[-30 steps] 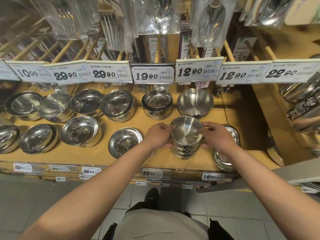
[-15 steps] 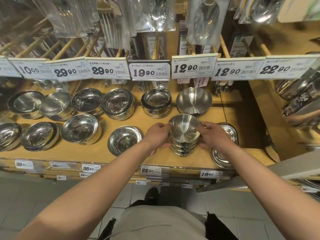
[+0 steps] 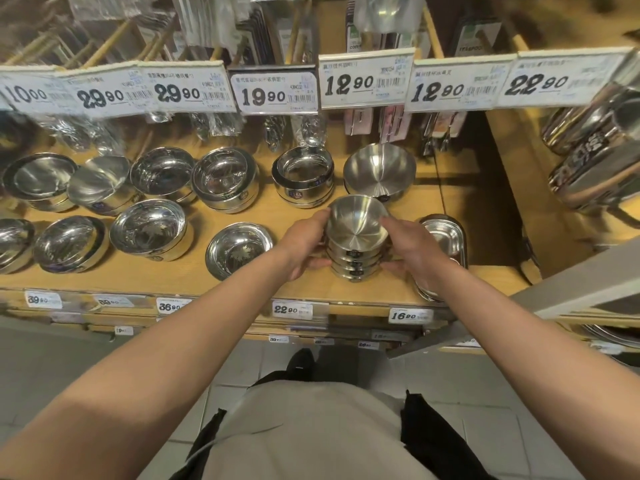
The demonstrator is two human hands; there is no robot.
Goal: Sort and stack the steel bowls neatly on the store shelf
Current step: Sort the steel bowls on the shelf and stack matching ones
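Observation:
A stack of several small brushed-steel bowls (image 3: 356, 233) stands near the front of the wooden shelf (image 3: 194, 275). My left hand (image 3: 304, 244) clasps its left side and my right hand (image 3: 412, 247) clasps its right side, fingers curled around the lower bowls. Behind the stack sits a larger brushed bowl (image 3: 379, 173). A shiny bowl with a leaf pattern (image 3: 239, 249) lies to the left of my left hand.
Several polished bowl stacks fill the shelf's left half, such as one stack (image 3: 225, 178) and a banded pot (image 3: 303, 174). A rectangular steel tray (image 3: 445, 237) lies right of my right hand. Price tags (image 3: 363, 77) and hanging packaged cutlery overhang the shelf.
Both hands stay on the stack. The fingers have slid a little lower around its sides, and the camera has shifted slightly downward.

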